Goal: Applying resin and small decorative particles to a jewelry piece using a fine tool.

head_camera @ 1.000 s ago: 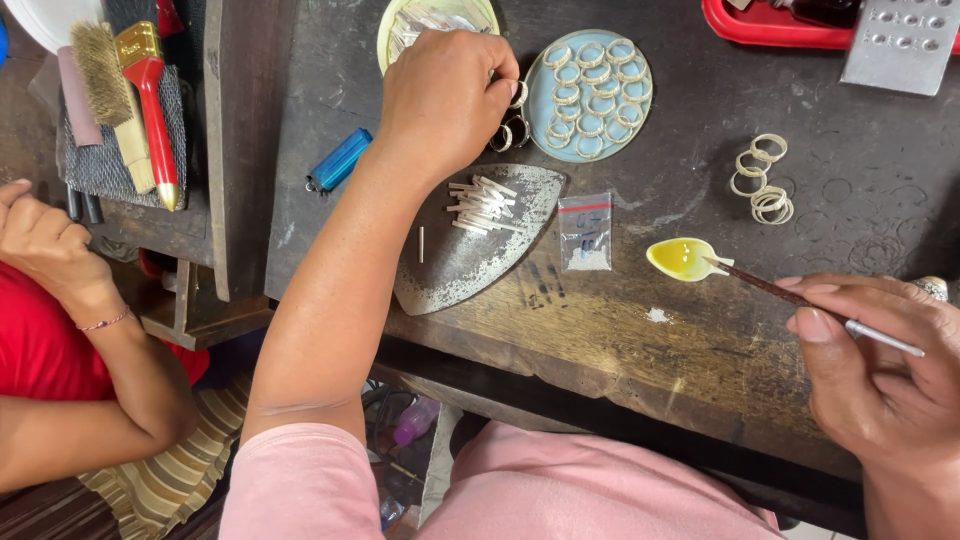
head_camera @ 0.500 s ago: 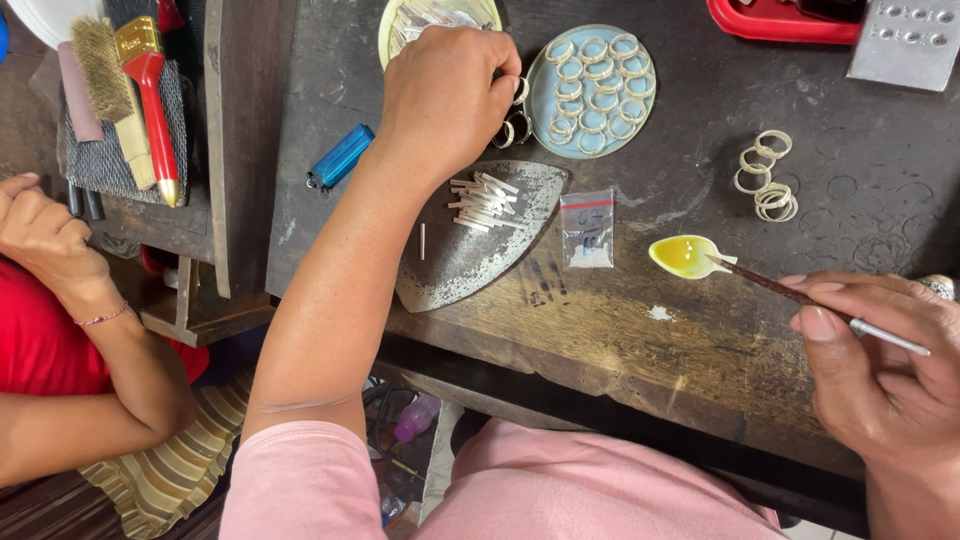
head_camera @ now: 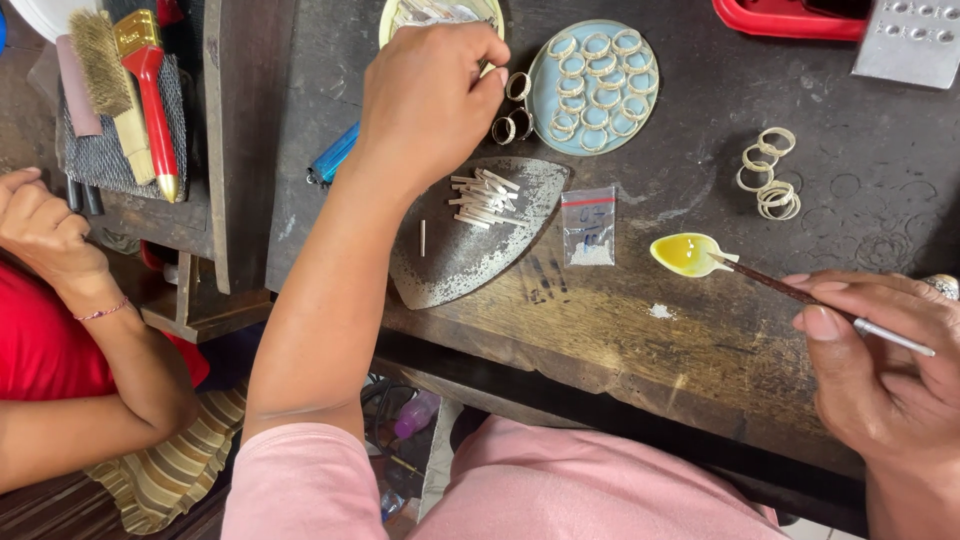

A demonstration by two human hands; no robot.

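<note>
Dark, scarred wooden bench [head_camera: 640,330] fills the frame, worn pale along its near edge, stained and ringed with circular marks at the right. Upper centre, the left hand [head_camera: 425,100] reaches in, fingers [head_camera: 487,85] curled and pinched together right beside two small metal rings [head_camera: 512,110] standing on the wood; whether they actually touch a ring is hard to tell. Just right of those, a round pale-blue dish [head_camera: 592,85] carries more rings in rows. Below the hand, a pointed grey metal plate [head_camera: 470,245] holds a heap of short white sticks [head_camera: 483,198], one stick lying apart to the left. A small clear bag [head_camera: 589,226] sits just beside the plate.

Lower right, the right hand [head_camera: 880,370] has its fingers closed on a thin brush [head_camera: 810,300], tip resting in a yellow spoon-shaped dish [head_camera: 686,254]. Loose wire rings [head_camera: 768,172] lie well apart at the upper right.

Left side: a blue lighter [head_camera: 333,155] near the bench edge, a red-handled tool [head_camera: 152,100] and a bristle brush [head_camera: 105,70] on a lower shelf. Another person's hand [head_camera: 45,230] rests at the far left.

Cut off at the top: a yellowish dish [head_camera: 392,25], a red tray [head_camera: 780,20] and a perforated metal plate [head_camera: 915,45]. Beneath the bench it's shadowy clutter, hard to make out.
</note>
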